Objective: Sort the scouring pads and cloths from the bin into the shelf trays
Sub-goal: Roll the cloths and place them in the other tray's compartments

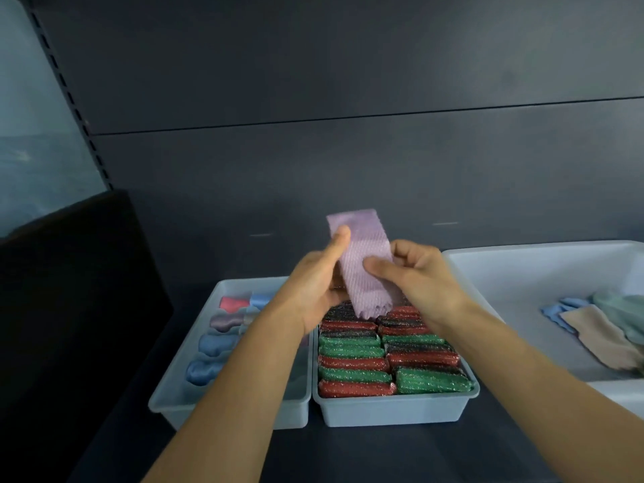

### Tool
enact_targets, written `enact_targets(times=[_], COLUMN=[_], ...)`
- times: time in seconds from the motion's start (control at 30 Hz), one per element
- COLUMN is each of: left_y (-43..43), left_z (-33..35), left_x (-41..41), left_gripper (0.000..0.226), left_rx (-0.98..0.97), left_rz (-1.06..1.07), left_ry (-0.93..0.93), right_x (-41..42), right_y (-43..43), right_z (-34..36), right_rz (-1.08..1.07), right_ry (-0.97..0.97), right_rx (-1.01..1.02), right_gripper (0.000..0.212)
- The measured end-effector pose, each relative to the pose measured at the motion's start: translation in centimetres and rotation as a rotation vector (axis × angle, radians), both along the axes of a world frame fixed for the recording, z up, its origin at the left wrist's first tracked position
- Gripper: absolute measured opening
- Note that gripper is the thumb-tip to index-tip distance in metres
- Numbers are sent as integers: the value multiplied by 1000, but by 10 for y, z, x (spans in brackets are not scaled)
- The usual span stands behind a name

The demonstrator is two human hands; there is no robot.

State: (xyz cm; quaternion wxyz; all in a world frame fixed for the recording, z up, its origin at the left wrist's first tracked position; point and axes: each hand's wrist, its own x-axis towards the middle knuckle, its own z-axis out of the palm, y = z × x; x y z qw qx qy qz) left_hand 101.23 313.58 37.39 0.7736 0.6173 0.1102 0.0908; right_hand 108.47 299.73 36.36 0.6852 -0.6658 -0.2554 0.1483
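Both hands hold a folded lilac cloth [360, 252] upright above the two shelf trays. My left hand [319, 277] grips its left edge, thumb pointing up along it. My right hand [414, 273] pinches the right side, thumb pressed on the front. Below, the left tray [174, 392] holds rolled cloths [217, 343] in red, purple and blue. The middle tray [393, 411] is packed with rows of green, red and dark glittery scouring pads [353, 357]. The large white bin [522, 273] at right holds blue, beige and pale green cloths [599, 329].
The trays sit on a dark shelf [331, 454] with a dark back panel [313, 162] close behind. A black block [69, 291] stands at the left. The bin's near rim runs under my right forearm.
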Motion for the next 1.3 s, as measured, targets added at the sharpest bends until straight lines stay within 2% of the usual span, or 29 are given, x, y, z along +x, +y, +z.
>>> enact_targets(times=[0.07,0.17,0.23,0.27,0.33,0.43,0.53,0.6,0.67,0.7,0.77,0.87,0.97,1.1,1.17,1.23,1.3], left_y=[-3,-7,-8,-8,-4,3,4,2,2,1,-2,-8,-12,-12,-11,-10,-10], left_z=[-9,-11,-10,-10,-8,-7,-8,-8,-8,-6,-6,-6,-7,-6,-3,-1,-2], left_x=[-7,-10,-8,-7,-10,-18,-22,-20,-19,-20,-21,-22,-21,-20,-21,-22,-22], left_gripper=[34,12,21,25,20,36,36,22,10,7,17,30,19,17,14,27,34], left_rx=[87,113,110,108,122,176,355,451,495,480,415,332,301,321,275,170,30], left_rz=[-35,63,164,204,195,65,78,165,227,220,181,166,136,155,100,44,14], left_ry=[58,17,-24,-56,-124,-164,-200,-218,-233,-242,-231,-178,-205,-297,-328,-329,-306], right_x=[-1,2,2,1,-1,2,-2,-5,-7,-8,-9,-12,-14,-17,-18,-16,-15], right_y=[1,3,4,4,0,-7,-14,-15,-17,-17,-18,-15,-13,-15,-17,-19,-19], right_z=[5,2,-1,-1,4,13,20,22,21,21,20,21,17,16,17,16,15], right_rz=[-36,-147,-162,-140,-62,68,211,270,269,227,103,37,37,95,160,193,180], right_ry=[28,38,42,39,90,288,374,354,211,115,-4,18,32,10,49,49,-40], right_rx=[38,27,39,48,82,123,148,140,27,-52,-130,-27,9,86,186,233,212], right_gripper=[11,34,43,38,14,29,32,28,14,7,19,17,21,10,17,31,48])
